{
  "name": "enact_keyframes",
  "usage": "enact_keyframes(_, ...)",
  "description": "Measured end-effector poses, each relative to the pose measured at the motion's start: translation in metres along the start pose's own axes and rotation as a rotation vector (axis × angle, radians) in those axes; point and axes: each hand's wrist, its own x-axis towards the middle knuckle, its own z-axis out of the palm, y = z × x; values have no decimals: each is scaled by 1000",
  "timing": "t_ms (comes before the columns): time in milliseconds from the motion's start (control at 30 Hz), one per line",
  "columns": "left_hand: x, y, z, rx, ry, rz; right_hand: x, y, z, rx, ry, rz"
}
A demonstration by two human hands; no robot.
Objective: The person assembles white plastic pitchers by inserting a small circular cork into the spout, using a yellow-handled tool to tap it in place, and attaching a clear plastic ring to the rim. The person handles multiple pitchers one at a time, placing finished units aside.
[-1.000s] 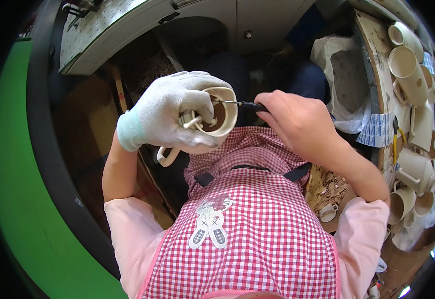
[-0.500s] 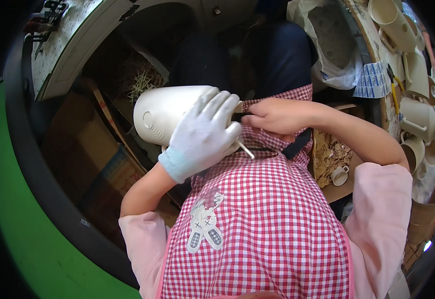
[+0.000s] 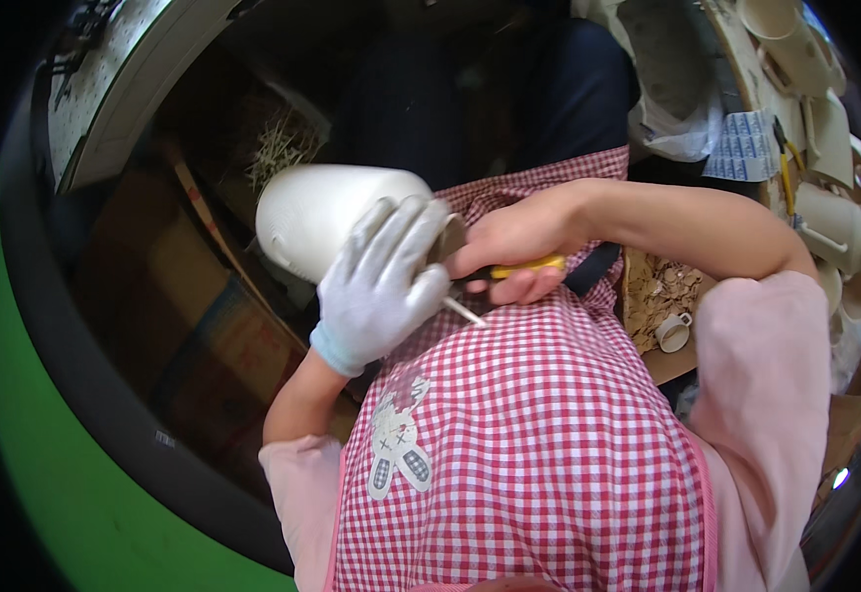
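A cream cylindrical vessel [image 3: 307, 217] lies on its side across my lap, its closed end toward the left and its open end toward the right. My left hand [image 3: 379, 276], in a white glove, lies over its side with the fingers wrapped round it. A thin white stick [image 3: 466, 313] juts out below that hand; where it begins is hidden. My bare right hand [image 3: 519, 247] is closed on a tool with a yellow-and-black handle [image 3: 529, 266], close to the vessel's mouth. The tool's working end is hidden, so its kind cannot be told.
Several cream jugs and cups [image 3: 830, 222] crowd the bench at the right. Yellow-and-black-handled pliers [image 3: 786, 163] lie by a blue-and-white sheet [image 3: 743, 146]. Below are a plastic bag [image 3: 677, 128] and a box of brown scraps with a small white cup [image 3: 673, 333]. Cardboard [image 3: 169, 276] stands at the left.
The vessel has turned, and the round mark on its closed end has shifted down and left. My right hand has moved slightly left and down and rolled, so the yellow handle now shows.
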Motion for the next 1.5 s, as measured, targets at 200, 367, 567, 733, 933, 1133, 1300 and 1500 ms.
enact_keyframes(200, -15, -72, -42, -93, 391, -457, -53, 22, -12, -58, 375, -675)
enact_keyframes(367, -40, -134, -84, 81, 1012, -595, -218, 138, -102, -896, 2396, -128)
enact_keyframes(567, -40, -167, -90, 545, 903, -665, -304, 229, -153, -1018, 2463, 461)
enact_keyframes(733, -16, -121, -111, 580, 870, -749, -235, 193, -146, -1018, 2552, -685)
enact_keyframes(933, 34, -85, -65, -285, 732, -946, -152, 224, -365, -945, 2271, 245)
enact_keyframes(1133, 47, -62, -50, -541, 726, -992, -166, 261, -405, -919, 2184, 107)
enact_keyframes(1300, 50, -45, -52, -672, 702, -940, -149, 158, -206, 160, 1542, -1078)
enact_keyframes(1500, 64, -27, -48, -281, 416, -531, -99, 73, -81, -179, 1493, -943)
